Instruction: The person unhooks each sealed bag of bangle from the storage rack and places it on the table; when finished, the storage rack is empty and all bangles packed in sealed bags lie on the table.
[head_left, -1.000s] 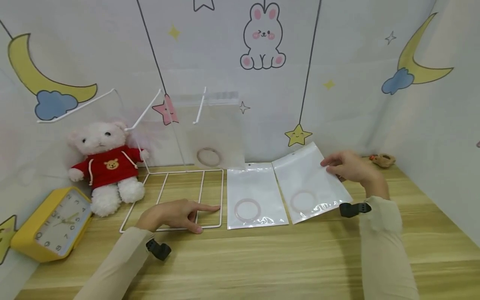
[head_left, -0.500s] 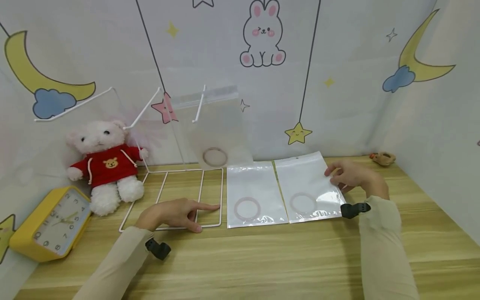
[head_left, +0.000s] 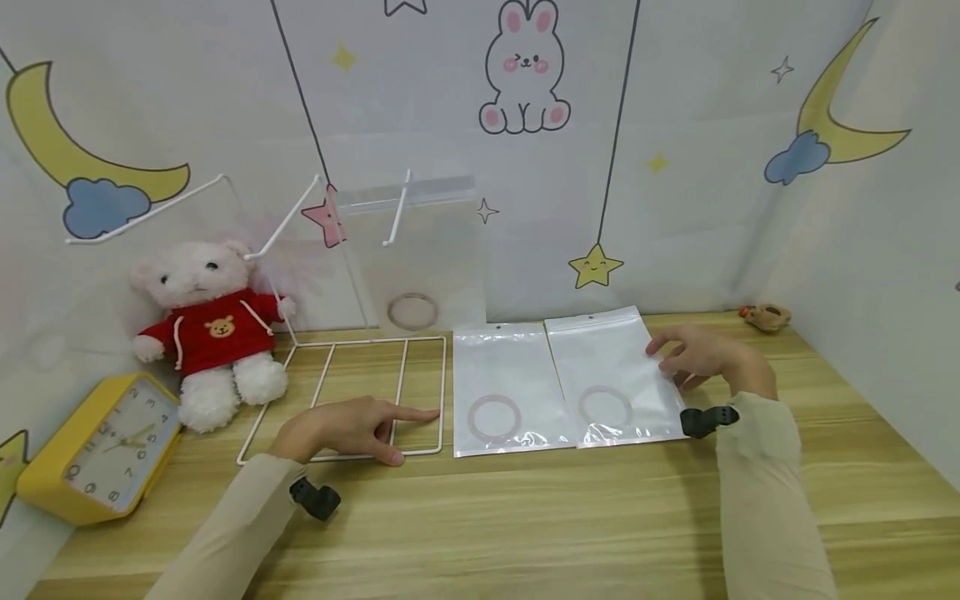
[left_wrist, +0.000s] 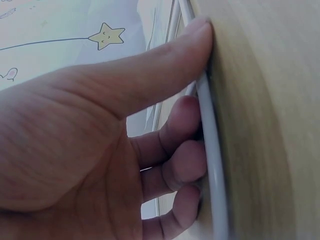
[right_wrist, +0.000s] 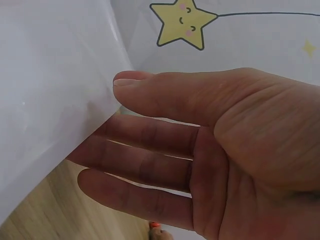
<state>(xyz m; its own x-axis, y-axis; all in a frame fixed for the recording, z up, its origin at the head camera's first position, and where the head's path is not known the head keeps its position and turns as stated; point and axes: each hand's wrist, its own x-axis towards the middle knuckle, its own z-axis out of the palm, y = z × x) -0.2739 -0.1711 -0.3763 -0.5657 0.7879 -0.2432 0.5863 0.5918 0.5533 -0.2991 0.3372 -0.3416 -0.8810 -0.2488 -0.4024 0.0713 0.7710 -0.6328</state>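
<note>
My right hand [head_left: 697,357] pinches the right edge of a white plastic zip bag [head_left: 618,354] with a pale pink ring inside. The right wrist view has the thumb [right_wrist: 135,90] at the bag's edge and fingers behind it. A second such bag [head_left: 502,358] lies flat just left of it. On the white wire rack [head_left: 360,340] rests my left hand [head_left: 345,427], index finger stretched along its base at the right wire. In the left wrist view the thumb [left_wrist: 175,60] presses its front wire. A third bag [head_left: 438,258] hangs from the rack's right hook [head_left: 397,212].
A white teddy bear [head_left: 217,325] in a red hoodie sits behind the rack's left side. The yellow alarm clock [head_left: 105,450] stands at the far left. A small brown wooden object [head_left: 767,317] lies at the back right. A printed cloth [head_left: 697,233] closes off the back.
My right hand has lowered the right bag from a tilted, raised position to nearly flat beside the middle one. The hanging bag has swung right and back. My left hand stays put.
</note>
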